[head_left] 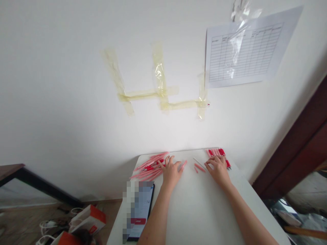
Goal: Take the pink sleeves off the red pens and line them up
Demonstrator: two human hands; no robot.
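Observation:
My left hand (171, 173) is over the right side of a heap of pale pink sticks (150, 174), its fingers spread. Red pen parts (154, 166) with silvery tips lie among those sticks. Beside my left thumb lies a short pink tube (183, 165). My right hand (219, 170) rests at the near side of a row of red and pink pens (215, 152), fingers bent and apart. Another red pen (228, 165) shows at its outer side. Between the hands are a thin whitish rod (198, 162), a pink piece (199, 167) and a smaller pink bit (196, 169).
The white table (196, 211) stands against a wall with yellowed tape (143, 96) and a printed sheet (245, 54). A phone (140, 211) lies at the table's left. Orange-and-white boxes (89, 217) and cables are on the floor; dark red wood (293, 156) stands right.

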